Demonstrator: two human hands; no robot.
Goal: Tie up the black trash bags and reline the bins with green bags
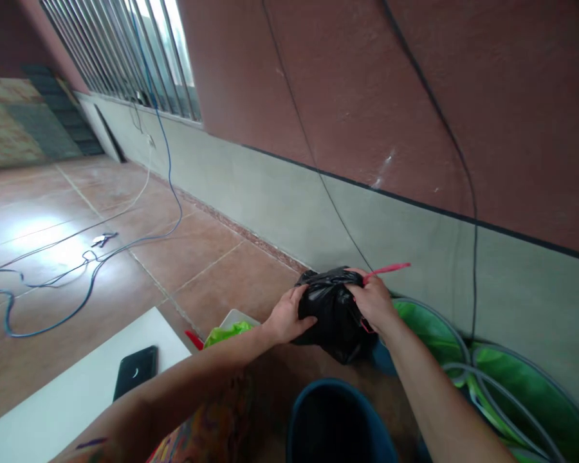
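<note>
A black plastic garbage bag [330,315] is between my hands, close to the wall, its top bunched together. My left hand [289,315] grips the bag's left side, with the thumb across the front. At the upper right of the bag, my right hand [372,299] is closed on the gathered plastic, and its fingertips are partly hidden. A red drawstring [390,268] sticks out to the right above that hand. Below the bag stands a blue bin [294,421], dark inside.
Green hampers [429,328] with grey rims stand along the wall at right. A phone [136,372] lies on a white table [53,411] at left. Blue cables [96,276] trail over the tiled floor. Beside my left forearm is a white container [238,316] with something bright green.
</note>
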